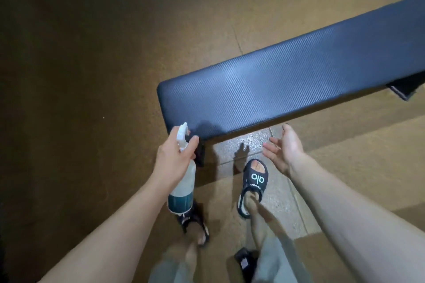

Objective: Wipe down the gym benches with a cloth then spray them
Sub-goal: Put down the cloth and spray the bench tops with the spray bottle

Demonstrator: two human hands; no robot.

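One gym bench [287, 85] is in view, its dark padded top running from the near-left end by the person's knees away to the upper right, so its long axis lies on a diagonal across the floor [92, 53]. No cloth shows anywhere, which suggests the wiping of this bench is finished and the spraying step is in hand; whether other benches remain I cannot tell. A pale sheen sits mid-pad, though whether that is spray or lamp glare is unclear. The left hand [174, 156] is clamped around the neck of the spray bottle [182, 181], which hangs just beside the bench's near corner, nozzle up and aimed forward toward the pad, body slanting down toward the feet. The right hand [285, 147] is empty, fingers spread apart, palm turned inward, just off the bench's near edge.
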